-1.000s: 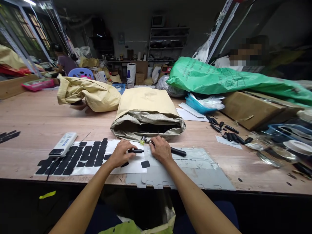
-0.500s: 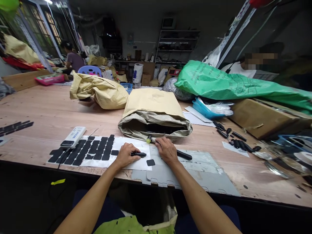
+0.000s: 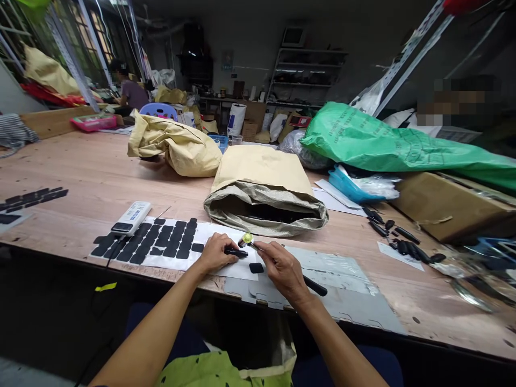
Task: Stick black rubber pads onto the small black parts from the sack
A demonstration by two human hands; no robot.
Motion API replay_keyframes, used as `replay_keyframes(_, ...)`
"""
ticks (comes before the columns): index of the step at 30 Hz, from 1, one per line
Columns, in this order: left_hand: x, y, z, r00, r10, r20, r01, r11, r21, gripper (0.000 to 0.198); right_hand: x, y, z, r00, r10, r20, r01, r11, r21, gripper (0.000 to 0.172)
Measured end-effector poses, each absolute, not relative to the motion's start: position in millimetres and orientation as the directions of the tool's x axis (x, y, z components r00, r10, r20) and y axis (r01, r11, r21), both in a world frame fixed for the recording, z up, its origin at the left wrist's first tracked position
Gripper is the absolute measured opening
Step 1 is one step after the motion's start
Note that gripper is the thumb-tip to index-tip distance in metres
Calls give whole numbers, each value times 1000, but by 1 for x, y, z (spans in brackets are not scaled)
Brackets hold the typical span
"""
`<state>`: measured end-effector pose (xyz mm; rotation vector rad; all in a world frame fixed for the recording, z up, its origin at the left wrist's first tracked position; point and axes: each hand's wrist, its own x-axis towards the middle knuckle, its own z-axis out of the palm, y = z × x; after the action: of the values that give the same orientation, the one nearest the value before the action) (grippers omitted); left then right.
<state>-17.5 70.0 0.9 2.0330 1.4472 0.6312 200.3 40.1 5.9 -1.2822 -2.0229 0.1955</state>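
Note:
My left hand rests on the white sheet, its fingers closed round a short black cylindrical piece that lies nearly level. In my right hand is a small hammer with a yellow-green face; its thin neck is pinched between thumb and fingers, and the black grip sticks out behind the hand. The hammer head is just above the tip of the black piece. Between the hands lies a loose black rounded square. Rows of similar black squares cover the sheet's left part.
A paper sack lies ahead with its dark mouth towards me. A white power strip sits left, a grey board right. Black handle-like parts lie near a cardboard box. Two people sit farther back.
My right hand has lifted the hammer and turned its yellow-green face upward, bringing the head near the black piece. My left hand keeps its hold. The whole view has shifted slightly.

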Motion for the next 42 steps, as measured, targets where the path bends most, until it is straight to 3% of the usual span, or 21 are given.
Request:
replay_keyframes(5,-16,72,-1,292,956,36,687,-236,687,13,193,35,4,-284,797,533,747,532,-398,29)
replay_keyframes(10,-15,73,-2,267,963,31,690,-213,691,14,191,33,3,-353,799,488,792,532,-299,29)
replay_keyframes(18,-15,72,-2,254,966,50,669,-213,712,17,206,31,1,-246,829,501,784,475,-401,29)
replay_keyframes(26,-15,72,-4,265,963,56,677,-227,700,15,216,48,-4,-194,821,536,814,440,-379,27)
replay_keyframes(31,-17,72,-4,291,955,55,698,-252,670,20,221,85,-12,-197,789,582,860,424,-283,26)
replay_keyframes(36,-17,70,-2,309,950,47,695,-259,671,29,223,105,-31,-237,830,504,875,408,-259,22)
replay_keyframes(42,-16,70,-3,308,949,72,701,-277,658,17,220,104,-35,-160,890,428,883,323,-342,21)
